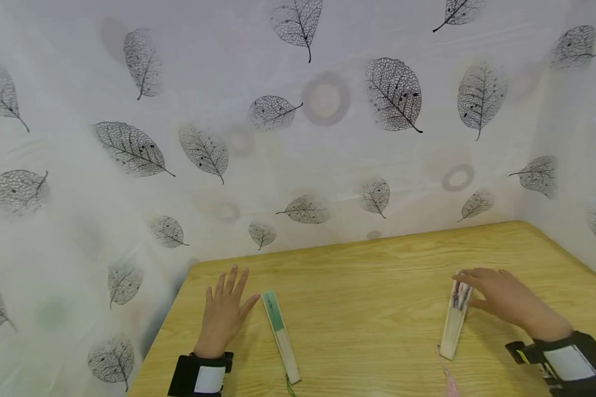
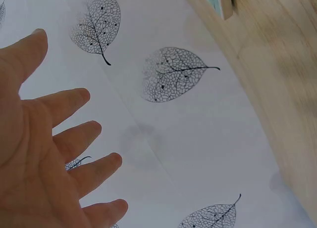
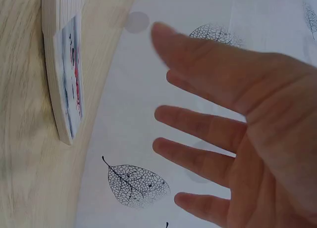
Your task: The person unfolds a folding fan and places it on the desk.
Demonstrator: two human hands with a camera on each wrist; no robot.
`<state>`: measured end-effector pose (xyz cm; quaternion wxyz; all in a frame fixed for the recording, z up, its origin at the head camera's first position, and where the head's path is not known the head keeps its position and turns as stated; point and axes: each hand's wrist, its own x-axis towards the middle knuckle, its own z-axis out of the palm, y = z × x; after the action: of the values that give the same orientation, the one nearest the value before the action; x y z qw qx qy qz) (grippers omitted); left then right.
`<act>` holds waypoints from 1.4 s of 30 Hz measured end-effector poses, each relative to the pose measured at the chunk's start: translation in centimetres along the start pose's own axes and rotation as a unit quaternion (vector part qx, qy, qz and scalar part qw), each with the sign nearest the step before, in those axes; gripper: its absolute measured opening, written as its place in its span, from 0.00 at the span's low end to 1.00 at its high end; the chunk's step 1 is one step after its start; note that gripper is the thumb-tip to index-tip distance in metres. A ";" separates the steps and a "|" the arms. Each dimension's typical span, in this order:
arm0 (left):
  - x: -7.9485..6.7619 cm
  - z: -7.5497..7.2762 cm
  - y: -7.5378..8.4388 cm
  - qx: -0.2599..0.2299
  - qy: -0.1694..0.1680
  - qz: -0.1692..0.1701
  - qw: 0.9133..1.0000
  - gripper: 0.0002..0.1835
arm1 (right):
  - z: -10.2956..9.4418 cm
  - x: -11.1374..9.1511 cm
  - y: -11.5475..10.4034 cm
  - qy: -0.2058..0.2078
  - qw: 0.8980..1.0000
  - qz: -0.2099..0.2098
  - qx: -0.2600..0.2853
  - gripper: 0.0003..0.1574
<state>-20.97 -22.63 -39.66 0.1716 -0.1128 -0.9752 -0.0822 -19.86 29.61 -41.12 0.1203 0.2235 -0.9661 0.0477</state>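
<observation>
Two closed folding fans lie on the wooden table. The green fan (image 1: pixel 274 314) has pale ribs and a green cord at its near end. Left of it, my left hand (image 1: pixel 222 320) is spread with straight fingers, its thumb close to the fan's far end in the head view; nothing is in the palm in the left wrist view. The other, white printed fan (image 1: pixel 453 325) has a pink tassel (image 1: pixel 450 383). My right hand (image 1: pixel 509 300) hovers at its far end, fingers extended and overlapping it in the head view. The right wrist view shows that fan (image 3: pixel 69 79) apart from the fingers.
The wood-grain table (image 1: pixel 357 309) ends at a back edge against a white sheet (image 1: pixel 218 82) printed with leaf skeletons, which also hangs along both sides. Dark straps with white patches (image 1: pixel 210 379) circle both wrists.
</observation>
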 end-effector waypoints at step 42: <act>0.0 2.4 5.8 -0.095 -0.207 0.161 0.960 0.31 | 1.2 2.3 -5.3 0.062 0.978 -0.196 0.038 0.17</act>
<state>-20.33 -16.57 -41.20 -0.0350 -0.2982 -0.9462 -0.1204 -19.75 23.73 -41.46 0.1783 0.4098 -0.8916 0.0733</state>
